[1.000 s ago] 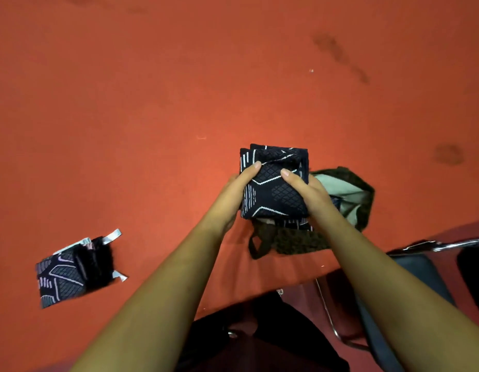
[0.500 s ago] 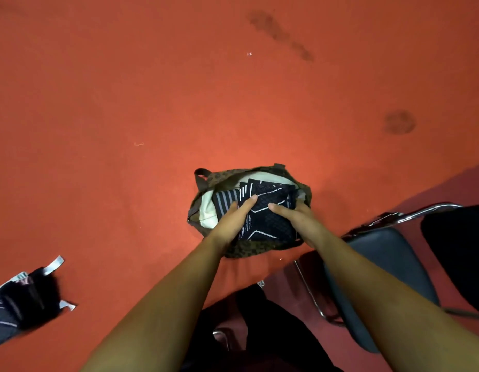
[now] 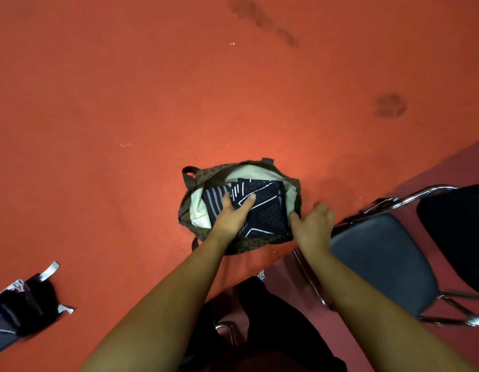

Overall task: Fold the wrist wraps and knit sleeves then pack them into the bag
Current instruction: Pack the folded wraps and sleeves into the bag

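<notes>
A brown patterned bag (image 3: 296, 191) with a cream lining lies open on the red table. A folded dark knit sleeve (image 3: 268, 210) with white line patterns sits inside it, beside a striped folded piece (image 3: 214, 197). My left hand (image 3: 233, 213) presses flat on the folded sleeve with straight fingers. Just right of the bag, my right hand (image 3: 313, 224) hovers with loose fingers and holds nothing; it is a little blurred. Another dark wrap (image 3: 21, 307) with grey straps lies at the table's lower left.
The red table surface (image 3: 179, 89) stretches far ahead and left, with dark stains at the upper right. A grey-cushioned chair (image 3: 380, 261) with a chrome frame stands to the right below the table edge. Dark clothing (image 3: 273, 318) shows beneath my arms.
The folded sleeve went from held above the table down into the bag. My right hand has let go and pulled away to the right; my left hand still presses on the sleeve.
</notes>
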A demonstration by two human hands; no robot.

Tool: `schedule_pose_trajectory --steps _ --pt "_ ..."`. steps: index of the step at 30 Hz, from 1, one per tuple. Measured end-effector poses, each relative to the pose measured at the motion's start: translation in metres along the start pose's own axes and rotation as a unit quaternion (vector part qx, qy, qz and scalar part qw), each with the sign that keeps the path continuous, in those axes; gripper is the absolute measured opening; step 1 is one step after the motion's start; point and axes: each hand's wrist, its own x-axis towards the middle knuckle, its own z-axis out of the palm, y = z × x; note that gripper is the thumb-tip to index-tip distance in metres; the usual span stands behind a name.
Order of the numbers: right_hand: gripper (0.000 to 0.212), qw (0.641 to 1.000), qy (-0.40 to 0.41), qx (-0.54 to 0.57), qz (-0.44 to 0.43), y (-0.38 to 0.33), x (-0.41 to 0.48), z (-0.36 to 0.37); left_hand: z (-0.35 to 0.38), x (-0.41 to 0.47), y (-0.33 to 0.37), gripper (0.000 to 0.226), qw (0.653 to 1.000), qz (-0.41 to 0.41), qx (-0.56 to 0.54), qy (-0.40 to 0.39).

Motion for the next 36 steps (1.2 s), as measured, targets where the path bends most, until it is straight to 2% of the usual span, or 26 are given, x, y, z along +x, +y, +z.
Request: schedule_pose_trajectory --steps 1,3,7,11,14,17,19,20,21,22,24,25,27,28,29,31,32,33,34,35,36 --pt "0.034 0.997 -0.057 0.003 0.045 0.002 0.0 0.003 0.002 0.001 -0.001 0.102 1.0 -0.006 -0.023 -0.007" --pt "0.019 0.994 -0.106 0.02 0.028 0.004 -0.003 0.005 0.005 0.003 -0.003 0.098 0.999 -0.001 -0.046 -0.01" --pt "0.015 0.993 -0.111 0.032 -0.039 -0.005 -0.009 -0.008 0.008 0.004 -0.001 0.075 0.999 0.014 -0.025 0.042" --pt "0.019 0.986 -0.128 0.067 -0.088 -0.011 -0.019 -0.028 0.013 0.006 0.007 0.075 0.997 0.003 0.009 0.075" --pt "0.023 0.985 -0.111 0.091 -0.093 -0.015 -0.031 -0.037 0.018 0.007 0.007 0.082 0.997 -0.003 0.051 0.061" --pt "0.019 0.989 -0.062 0.033 -0.131 -0.024 -0.036 -0.042 0.015 0.006 0.005 0.09 0.997 -0.009 0.056 0.047" --pt "0.009 0.977 0.037 -0.015 -0.209 -0.033 -0.044 -0.043 0.012 0.002 0.002 0.093 0.997 -0.004 0.062 0.043" --pt "0.024 0.959 0.077 -0.038 -0.271 -0.039 -0.049 -0.041 0.011 0.0 0.001 0.094 0.997 -0.002 0.071 0.039" --pt "0.039 0.935 0.072 -0.065 -0.342 -0.043 -0.053 -0.035 0.009 -0.003 0.0 0.093 0.996 -0.001 0.082 0.032" --pt "0.049 0.912 0.028 -0.091 -0.399 -0.046 -0.054 -0.026 0.006 -0.007 0.001 0.091 0.995 0.005 0.09 0.029" --pt "0.056 0.882 -0.085 -0.156 -0.437 -0.046 -0.051 -0.003 -0.004 -0.015 0.002 0.078 0.991 0.054 0.106 0.059" --pt "0.058 0.875 -0.125 -0.188 -0.428 -0.044 -0.047 0.007 -0.012 -0.018 0.001 0.068 0.981 0.098 0.131 0.101" --pt "0.061 0.866 -0.155 -0.236 -0.413 -0.04 -0.036 0.022 -0.034 -0.02 -0.006 0.04 0.933 0.165 0.222 0.232" --pt "0.063 0.86 -0.161 -0.251 -0.414 -0.04 -0.034 0.026 -0.046 -0.015 -0.015 0.036 0.91 0.149 0.263 0.283" --pt "0.066 0.855 -0.168 -0.262 -0.415 -0.041 -0.032 0.029 -0.057 -0.009 -0.026 0.047 0.904 0.085 0.283 0.31" --pt "0.07 0.849 -0.178 -0.28 -0.411 -0.042 -0.032 0.032 -0.077 0.006 -0.048 0.069 0.943 -0.065 0.205 0.253" --pt "0.071 0.848 -0.181 -0.287 -0.407 -0.042 -0.033 0.032 -0.083 0.011 -0.056 0.064 0.959 -0.096 0.175 0.2" --pt "0.071 0.848 -0.182 -0.293 -0.403 -0.041 -0.034 0.032 -0.087 0.008 -0.059 0.046 0.971 -0.093 0.156 0.155" --pt "0.071 0.848 -0.184 -0.297 -0.398 -0.039 -0.034 0.033 -0.09 0.006 -0.06 0.025 0.975 -0.068 0.155 0.141" --pt "0.071 0.849 -0.188 -0.301 -0.391 -0.038 -0.034 0.033 -0.091 0.001 -0.057 0.018 0.975 -0.049 0.152 0.156" --pt "0.071 0.85 -0.193 -0.304 -0.384 -0.037 -0.034 0.033 -0.091 -0.001 -0.055 0.02 0.974 -0.029 0.135 0.179"
